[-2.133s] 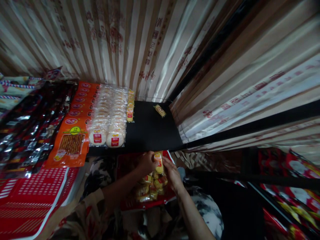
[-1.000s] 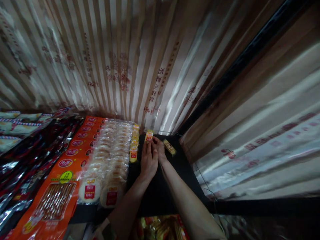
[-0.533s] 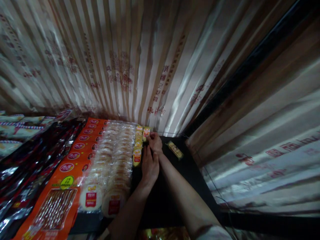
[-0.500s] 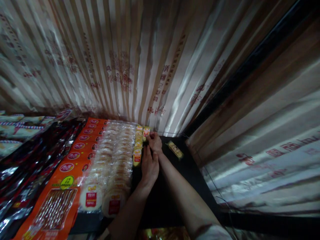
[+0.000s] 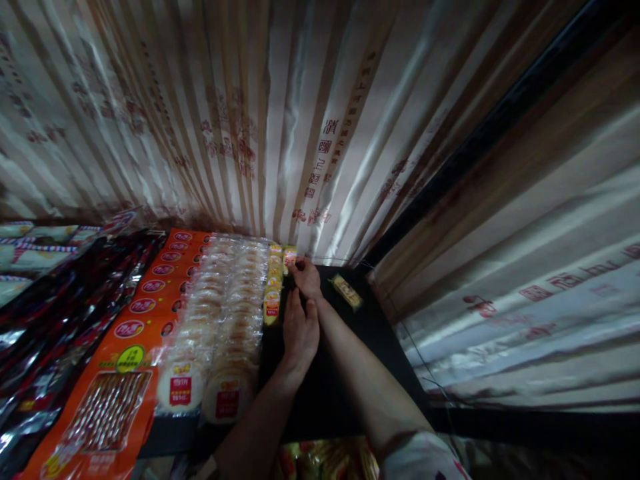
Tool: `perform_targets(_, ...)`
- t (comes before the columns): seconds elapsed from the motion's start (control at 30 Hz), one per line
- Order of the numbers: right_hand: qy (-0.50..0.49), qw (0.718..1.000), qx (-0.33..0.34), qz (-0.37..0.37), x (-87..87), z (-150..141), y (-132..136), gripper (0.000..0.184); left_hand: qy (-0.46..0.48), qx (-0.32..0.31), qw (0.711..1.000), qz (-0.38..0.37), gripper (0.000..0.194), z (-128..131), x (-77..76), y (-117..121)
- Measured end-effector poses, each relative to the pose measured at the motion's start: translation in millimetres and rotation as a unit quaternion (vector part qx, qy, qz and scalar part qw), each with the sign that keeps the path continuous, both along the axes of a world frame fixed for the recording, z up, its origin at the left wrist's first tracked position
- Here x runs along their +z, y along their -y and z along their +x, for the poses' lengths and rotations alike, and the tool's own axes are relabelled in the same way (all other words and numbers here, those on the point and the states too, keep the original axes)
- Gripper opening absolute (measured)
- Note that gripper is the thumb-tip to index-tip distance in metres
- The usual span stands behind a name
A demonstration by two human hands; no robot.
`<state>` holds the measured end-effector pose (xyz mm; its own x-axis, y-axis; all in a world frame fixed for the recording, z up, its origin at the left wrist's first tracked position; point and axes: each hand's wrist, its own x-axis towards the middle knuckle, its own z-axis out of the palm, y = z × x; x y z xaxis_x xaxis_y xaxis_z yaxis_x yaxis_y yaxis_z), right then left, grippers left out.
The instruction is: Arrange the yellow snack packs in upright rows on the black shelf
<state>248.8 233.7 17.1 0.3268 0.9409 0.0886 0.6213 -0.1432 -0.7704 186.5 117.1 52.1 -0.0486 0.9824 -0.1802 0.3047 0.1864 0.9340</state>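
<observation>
My right hand [image 5: 306,277] reaches to the back of the black shelf [image 5: 325,387], its fingertips pinched at the edge of a small yellow wrapped snack packet [image 5: 289,255]. That packet stands beside the back end of a row of similar yellow packets [image 5: 272,300]. Just in front of it my left hand [image 5: 301,330] lies with fingers stretched forward and nothing in them, close to the right hand's wrist. Off to the right, another yellow packet [image 5: 346,292] lies on its own, slanted.
Clear-wrapped round crackers [image 5: 229,387] fill two rows left of the yellow packets. Farther left are orange snack bags [image 5: 113,400] and dark shiny bags [image 5: 55,333]. Pleated curtains [image 5: 240,80] hang behind and right. Below the shelf's front edge, more yellow packets [image 5: 325,460] show.
Both hands rose from the packets below the shelf, bringing one yellow packet to the back. It moved left against the row, and my left hand drew away from it. Lately, little besides the view moves.
</observation>
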Motion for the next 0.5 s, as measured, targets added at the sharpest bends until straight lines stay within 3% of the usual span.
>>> perform_targets(0.13, -0.007, 0.998, -0.001, 0.068, 0.9, 10.2, 11.9, 0.026, 0.006, 0.006, 1.000, 0.005, 0.052, 0.1, 0.8, 3.7)
perform_targets(0.27, 0.130, 0.982, -0.011, 0.135, 8.9, 44.0, 36.4, 0.024, 0.018, 0.012, 1.000, 0.011, 0.049, 1.9, 0.5, 7.0)
perform_targets(0.37, 0.249, 0.962, -0.046, 0.105, 10.9, 77.8, 58.4, 0.025, 0.027, 0.006, 1.000, 0.011, 0.048, 4.1, 0.0, 8.8)
perform_targets(0.5, 0.297, 0.952, -0.060, 0.042, 3.8, 108.2, 82.1, 0.033, 0.039, 0.000, 0.999, 0.000, 0.045, 7.6, -0.2, 10.1)
